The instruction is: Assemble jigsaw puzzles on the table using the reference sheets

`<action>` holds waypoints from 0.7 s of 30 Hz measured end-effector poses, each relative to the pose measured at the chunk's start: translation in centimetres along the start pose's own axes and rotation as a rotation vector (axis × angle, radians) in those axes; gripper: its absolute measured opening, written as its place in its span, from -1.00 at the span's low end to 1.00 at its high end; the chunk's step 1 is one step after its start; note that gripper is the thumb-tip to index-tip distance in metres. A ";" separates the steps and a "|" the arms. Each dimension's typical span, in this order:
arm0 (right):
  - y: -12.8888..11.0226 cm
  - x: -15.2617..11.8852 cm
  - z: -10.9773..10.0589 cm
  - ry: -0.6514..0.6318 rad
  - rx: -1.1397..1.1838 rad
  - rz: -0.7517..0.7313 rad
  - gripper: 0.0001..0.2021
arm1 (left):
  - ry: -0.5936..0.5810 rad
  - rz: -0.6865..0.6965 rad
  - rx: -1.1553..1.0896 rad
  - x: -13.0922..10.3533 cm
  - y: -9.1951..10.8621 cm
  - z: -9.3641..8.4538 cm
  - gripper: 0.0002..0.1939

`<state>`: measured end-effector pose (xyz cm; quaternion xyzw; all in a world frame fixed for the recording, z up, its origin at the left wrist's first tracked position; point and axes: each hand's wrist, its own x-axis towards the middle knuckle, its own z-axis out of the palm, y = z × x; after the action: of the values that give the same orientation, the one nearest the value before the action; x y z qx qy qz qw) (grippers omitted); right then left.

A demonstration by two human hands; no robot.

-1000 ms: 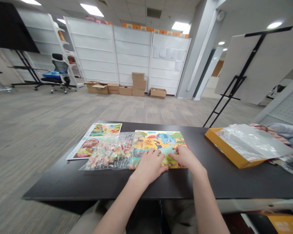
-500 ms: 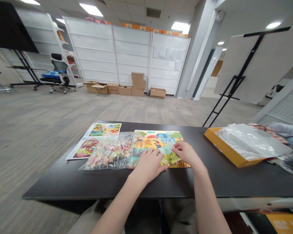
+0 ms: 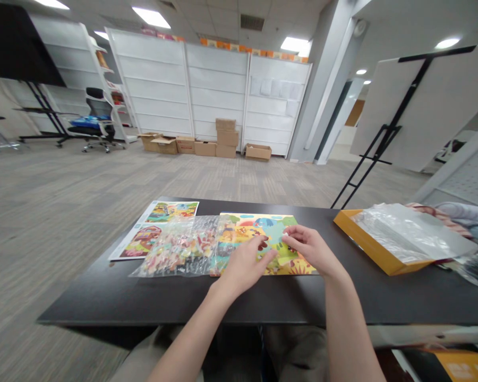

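Observation:
A colourful jigsaw puzzle (image 3: 279,227) with animal pictures, a blue elephant among them, lies flat on the dark table in front of me. My left hand (image 3: 250,261) is over its lower middle, thumb apart from the curled fingers, with nothing visible in it. Above the puzzle's right side, my right hand (image 3: 306,246) pinches a small pale piece (image 3: 285,236) between thumb and fingertips; its exact kind is too small to tell. Both hands cover parts of the picture. A clear plastic bag (image 3: 179,246) of loose puzzle pieces touches the puzzle's left side and overlaps it.
Printed picture sheets (image 3: 137,241) lie partly under the bag at the left. At the right stands a yellow box tray (image 3: 376,252) holding clear plastic wrap, with folded cloth (image 3: 468,209) behind it. The table's front edge (image 3: 143,322) runs close to my lap.
My left hand has lifted off the puzzle, its fingers curling and its thumb spreading to the right. My right hand has turned slightly and stays above the puzzle's right side.

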<state>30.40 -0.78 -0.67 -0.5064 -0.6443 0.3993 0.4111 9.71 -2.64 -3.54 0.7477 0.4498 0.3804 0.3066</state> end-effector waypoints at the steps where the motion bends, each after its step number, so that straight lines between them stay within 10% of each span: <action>1: -0.3 0.0 0.3 -0.016 0.020 -0.012 -0.57 | 0.032 -0.038 -0.164 0.3 0.1 0.1 -0.75; 5: -0.9 0.0 1.5 -0.063 0.097 0.007 -0.56 | 0.143 -0.159 -0.579 1.1 0.2 0.4 -0.68; 21: -1.2 0.0 1.9 -0.085 0.146 -0.023 -0.55 | 0.304 -0.356 -0.874 1.1 0.6 0.3 -0.61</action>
<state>28.19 -1.18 -0.17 -0.4503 -0.6361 0.4616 0.4237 10.52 -1.92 -2.91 0.3968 0.4086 0.5797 0.5827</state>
